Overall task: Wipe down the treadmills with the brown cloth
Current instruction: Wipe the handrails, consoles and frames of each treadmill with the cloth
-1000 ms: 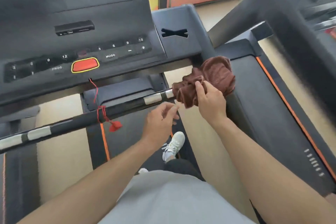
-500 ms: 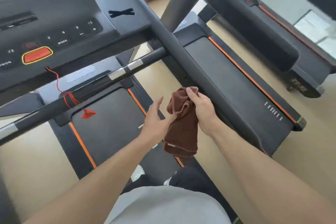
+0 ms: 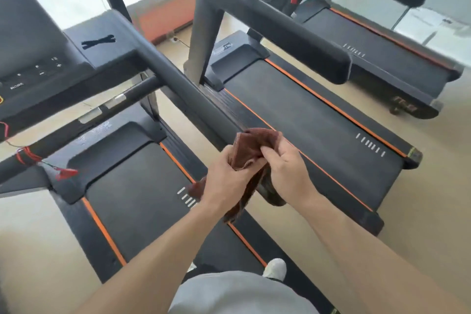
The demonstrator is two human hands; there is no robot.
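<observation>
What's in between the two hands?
In the head view, the crumpled brown cloth lies between the left hand and the right hand. Both hands grip it, just above the end of the sloping black treadmill handrail.

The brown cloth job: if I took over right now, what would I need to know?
Left hand: grips the brown cloth.
Right hand: grips its other side.
The cloth is bunched between both hands, in the air over the right handrail of the near treadmill; it touches no machine.
Done: cannot tell what is already wiped.
Left: wiping with the cloth, including the next treadmill.
</observation>
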